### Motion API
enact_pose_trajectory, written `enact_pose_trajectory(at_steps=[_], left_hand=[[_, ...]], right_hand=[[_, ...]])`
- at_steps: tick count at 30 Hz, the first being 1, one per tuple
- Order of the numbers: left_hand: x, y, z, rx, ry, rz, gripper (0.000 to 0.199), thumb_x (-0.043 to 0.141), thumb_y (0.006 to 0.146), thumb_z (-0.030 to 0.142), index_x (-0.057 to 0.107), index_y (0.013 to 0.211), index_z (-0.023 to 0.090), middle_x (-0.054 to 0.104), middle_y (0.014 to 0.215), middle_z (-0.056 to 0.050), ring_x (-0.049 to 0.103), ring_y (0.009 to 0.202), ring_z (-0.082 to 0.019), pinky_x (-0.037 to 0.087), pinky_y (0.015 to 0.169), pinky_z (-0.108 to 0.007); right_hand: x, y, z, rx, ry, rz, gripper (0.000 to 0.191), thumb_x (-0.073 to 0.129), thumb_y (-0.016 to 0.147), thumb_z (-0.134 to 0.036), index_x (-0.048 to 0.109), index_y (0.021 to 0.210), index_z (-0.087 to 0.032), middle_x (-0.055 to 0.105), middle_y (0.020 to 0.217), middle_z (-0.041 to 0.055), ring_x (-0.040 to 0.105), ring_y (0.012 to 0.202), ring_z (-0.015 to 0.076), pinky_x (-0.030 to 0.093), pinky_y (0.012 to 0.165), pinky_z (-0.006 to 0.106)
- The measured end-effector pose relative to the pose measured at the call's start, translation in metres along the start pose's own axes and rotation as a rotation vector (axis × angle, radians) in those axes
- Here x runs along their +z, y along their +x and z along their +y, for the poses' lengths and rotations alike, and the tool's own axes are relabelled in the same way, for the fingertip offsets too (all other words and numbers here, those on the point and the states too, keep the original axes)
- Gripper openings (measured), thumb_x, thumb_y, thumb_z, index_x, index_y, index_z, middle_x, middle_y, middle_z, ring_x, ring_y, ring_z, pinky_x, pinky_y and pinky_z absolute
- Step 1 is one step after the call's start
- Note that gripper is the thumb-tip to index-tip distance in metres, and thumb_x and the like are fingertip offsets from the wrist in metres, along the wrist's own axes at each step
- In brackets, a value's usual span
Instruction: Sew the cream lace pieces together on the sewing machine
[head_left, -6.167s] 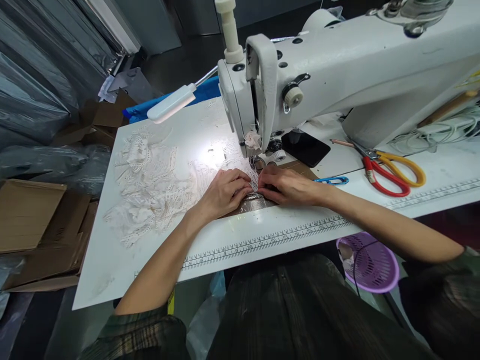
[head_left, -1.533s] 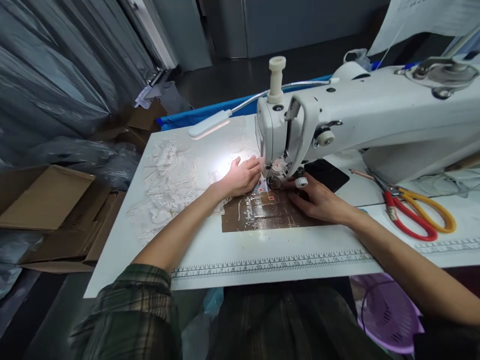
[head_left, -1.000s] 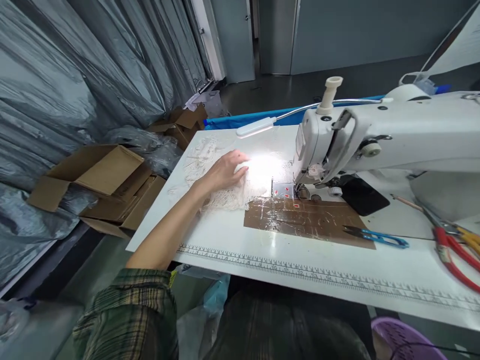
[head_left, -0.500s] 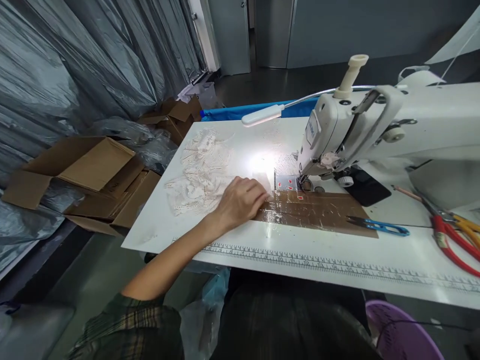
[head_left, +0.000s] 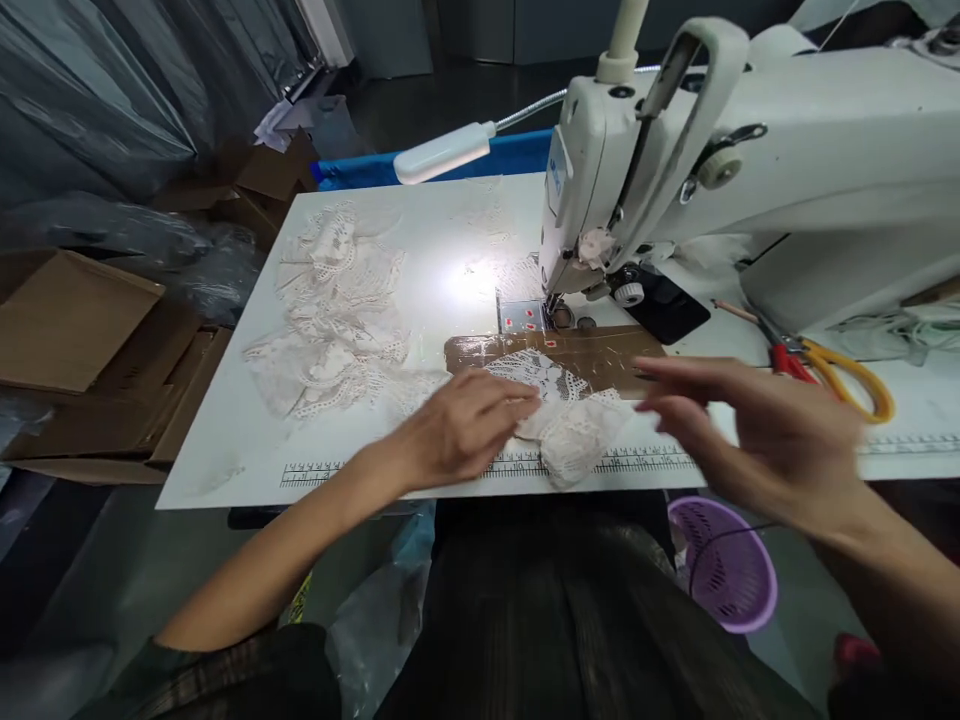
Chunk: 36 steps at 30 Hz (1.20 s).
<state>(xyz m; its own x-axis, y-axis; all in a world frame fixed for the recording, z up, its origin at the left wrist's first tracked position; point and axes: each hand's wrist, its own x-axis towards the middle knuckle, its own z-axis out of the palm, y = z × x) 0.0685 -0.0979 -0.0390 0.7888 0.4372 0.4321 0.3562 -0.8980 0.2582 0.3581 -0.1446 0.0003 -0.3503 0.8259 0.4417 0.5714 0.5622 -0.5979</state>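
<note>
My left hand point(head_left: 476, 420) rests near the table's front edge with its fingers closed on a white lace piece point(head_left: 577, 440). The lace spreads over the brown plate point(head_left: 622, 350) and down across the printed ruler. Off to the right, my right hand point(head_left: 757, 430) hovers low over the table, blurred by motion. A dark tip of thread snips point(head_left: 643, 376) shows at its fingertips; their handle is hidden by the hand. Beyond the lace stands a white sewing machine point(head_left: 600, 170), its needle area above the metal plate with red marks.
A crumpled heap of white lace point(head_left: 330, 330) lies on the left of the table. At the right are yellow-handled scissors point(head_left: 855, 380) and a dark phone-like slab point(head_left: 667, 305). A lamp point(head_left: 442, 152) hangs over the table; a purple basket point(head_left: 727, 565) stands below.
The view has shifted right and down. My right hand has come in over the snips' place. My left hand has drawn the lace from beside the needle plate toward the front edge.
</note>
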Motion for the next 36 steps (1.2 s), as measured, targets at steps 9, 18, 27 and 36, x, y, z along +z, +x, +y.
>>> enact_pose_trajectory(at_steps=[9, 18, 27, 36], left_hand=[[-0.015, -0.018, -0.046, -0.200, 0.181, -0.018, 0.016, 0.048, 0.096, 0.018, 0.064, 0.101, 0.017, 0.074, 0.102, -0.007, 0.068, 0.091, -0.019, 0.052, 0.085, -0.039], [-0.052, -0.032, -0.037, -0.180, 0.678, -0.067, 0.037, 0.044, 0.088, 0.004, 0.065, 0.111, 0.024, 0.072, 0.112, -0.009, 0.067, 0.099, -0.024, 0.044, 0.100, -0.053], [-0.026, -0.005, -0.001, -0.369, 0.233, -0.081, 0.029, 0.046, 0.094, 0.018, 0.063, 0.117, 0.012, 0.070, 0.103, -0.013, 0.066, 0.090, -0.024, 0.053, 0.076, -0.039], [0.009, 0.030, -0.019, -0.984, -0.938, -0.007, 0.063, 0.050, 0.098, 0.037, 0.028, 0.152, 0.016, 0.073, 0.090, -0.011, 0.071, 0.070, -0.017, 0.059, 0.060, -0.029]], right_hand=[[0.048, 0.015, 0.053, -0.012, -0.231, -0.221, 0.018, 0.052, 0.093, -0.027, 0.065, 0.101, -0.017, 0.065, 0.111, 0.0140, 0.063, 0.094, 0.0263, 0.052, 0.078, 0.041], [0.052, 0.037, 0.054, 0.075, -0.144, 0.070, 0.023, 0.050, 0.088, -0.024, 0.058, 0.108, -0.017, 0.067, 0.098, 0.0116, 0.062, 0.081, 0.0229, 0.048, 0.069, 0.036], [0.029, 0.002, 0.060, 0.095, -0.105, -0.108, 0.036, 0.055, 0.090, -0.030, 0.057, 0.122, -0.016, 0.062, 0.110, 0.0139, 0.062, 0.090, 0.0242, 0.053, 0.078, 0.039], [0.059, 0.016, 0.054, 0.047, -0.169, -0.010, 0.012, 0.048, 0.092, -0.027, 0.057, 0.095, -0.019, 0.064, 0.100, 0.0125, 0.060, 0.088, 0.0247, 0.049, 0.075, 0.039]])
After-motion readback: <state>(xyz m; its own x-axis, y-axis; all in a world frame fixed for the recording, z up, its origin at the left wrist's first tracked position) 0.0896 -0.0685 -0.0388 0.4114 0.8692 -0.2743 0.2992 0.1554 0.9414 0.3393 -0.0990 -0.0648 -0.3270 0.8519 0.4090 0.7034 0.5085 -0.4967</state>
